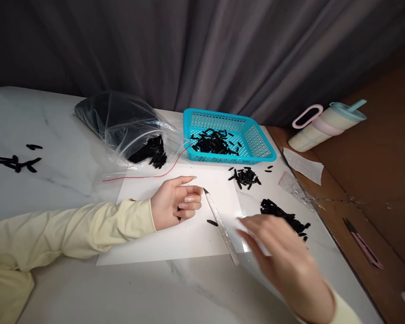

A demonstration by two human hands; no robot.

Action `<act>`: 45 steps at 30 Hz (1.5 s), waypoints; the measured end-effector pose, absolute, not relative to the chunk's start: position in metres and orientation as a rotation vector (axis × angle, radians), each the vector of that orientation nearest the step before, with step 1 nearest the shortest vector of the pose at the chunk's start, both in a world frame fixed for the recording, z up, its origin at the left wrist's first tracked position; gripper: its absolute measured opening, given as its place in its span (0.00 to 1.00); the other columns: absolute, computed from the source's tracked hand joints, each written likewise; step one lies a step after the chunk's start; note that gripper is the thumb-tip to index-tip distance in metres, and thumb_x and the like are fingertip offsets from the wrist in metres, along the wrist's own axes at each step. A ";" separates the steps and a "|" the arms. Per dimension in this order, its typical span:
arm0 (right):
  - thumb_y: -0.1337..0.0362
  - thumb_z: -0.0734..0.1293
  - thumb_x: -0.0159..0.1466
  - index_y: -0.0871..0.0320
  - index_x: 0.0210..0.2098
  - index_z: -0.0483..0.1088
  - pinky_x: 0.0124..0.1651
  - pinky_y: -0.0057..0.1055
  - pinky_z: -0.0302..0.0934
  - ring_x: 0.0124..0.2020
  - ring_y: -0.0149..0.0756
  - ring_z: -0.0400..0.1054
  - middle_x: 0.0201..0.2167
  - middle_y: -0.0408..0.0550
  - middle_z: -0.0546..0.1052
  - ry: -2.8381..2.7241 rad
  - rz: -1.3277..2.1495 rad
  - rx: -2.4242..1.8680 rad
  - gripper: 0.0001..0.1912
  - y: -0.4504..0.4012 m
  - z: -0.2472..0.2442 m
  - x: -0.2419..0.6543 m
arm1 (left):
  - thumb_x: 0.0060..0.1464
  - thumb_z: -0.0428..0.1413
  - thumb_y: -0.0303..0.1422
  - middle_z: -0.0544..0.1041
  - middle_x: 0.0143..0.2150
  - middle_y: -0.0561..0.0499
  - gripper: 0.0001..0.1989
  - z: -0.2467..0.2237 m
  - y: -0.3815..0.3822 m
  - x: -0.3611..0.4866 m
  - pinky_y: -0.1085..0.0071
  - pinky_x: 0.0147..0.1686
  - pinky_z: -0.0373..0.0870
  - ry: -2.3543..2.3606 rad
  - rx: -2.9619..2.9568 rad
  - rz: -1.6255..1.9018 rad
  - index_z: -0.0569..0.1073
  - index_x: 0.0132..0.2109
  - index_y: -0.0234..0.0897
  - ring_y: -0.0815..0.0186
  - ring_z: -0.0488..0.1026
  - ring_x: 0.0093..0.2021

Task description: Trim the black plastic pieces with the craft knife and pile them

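My left hand [178,201] rests palm up over the white paper [145,245], its fingers curled round something black that shows only in part near the little finger. Just right of its fingertips lies a slim craft knife [222,227] with a pale handle, its dark tip pointing away from me. One small black piece [212,222] is on the paper beside the knife. Further right, my right hand [273,252] is slightly blurred above the table, thumb and fingers apart, with nothing visible between them. A pile of black pieces [283,216] lies just beyond it.
Behind the paper stand a blue basket [265,157] holding black pieces and a clear plastic bag [121,121] with a red cord [145,177]. Another small pile [246,177] sits before the basket. Right are a tumbler [327,126] and pink snips [362,243]; black pieces [18,164] lie far left.
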State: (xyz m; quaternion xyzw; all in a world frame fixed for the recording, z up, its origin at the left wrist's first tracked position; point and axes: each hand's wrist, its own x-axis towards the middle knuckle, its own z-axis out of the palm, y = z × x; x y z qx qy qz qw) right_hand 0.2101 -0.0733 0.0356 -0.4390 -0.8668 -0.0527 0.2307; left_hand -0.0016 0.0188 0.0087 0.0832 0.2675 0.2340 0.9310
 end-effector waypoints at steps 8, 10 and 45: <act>0.68 0.56 0.66 0.60 0.23 0.62 0.22 0.32 0.41 0.18 0.31 0.53 0.16 0.42 0.62 -2.541 -0.282 -1.005 0.15 -0.055 0.010 0.139 | 0.56 0.43 0.37 0.53 0.20 0.55 0.19 0.010 0.008 0.003 0.79 0.15 0.50 0.551 0.148 0.495 0.68 0.26 0.28 0.75 0.50 0.18; 0.65 0.56 0.67 0.60 0.23 0.62 0.22 0.32 0.39 0.17 0.31 0.53 0.15 0.42 0.62 -2.541 -0.346 -1.072 0.16 -0.053 0.005 0.140 | 0.55 0.44 0.38 0.53 0.21 0.55 0.18 0.009 0.008 0.003 0.79 0.17 0.53 0.558 0.149 0.489 0.68 0.27 0.28 0.75 0.51 0.19; 0.60 0.54 0.64 0.59 0.19 0.56 0.14 0.21 0.40 0.08 0.21 0.42 0.05 0.34 0.56 -0.868 2.149 -0.903 0.18 -0.054 0.014 0.171 | 0.59 0.42 0.36 0.64 0.26 0.54 0.14 0.002 -0.003 -0.004 0.76 0.28 0.56 0.613 1.532 0.424 0.65 0.30 0.35 0.73 0.59 0.26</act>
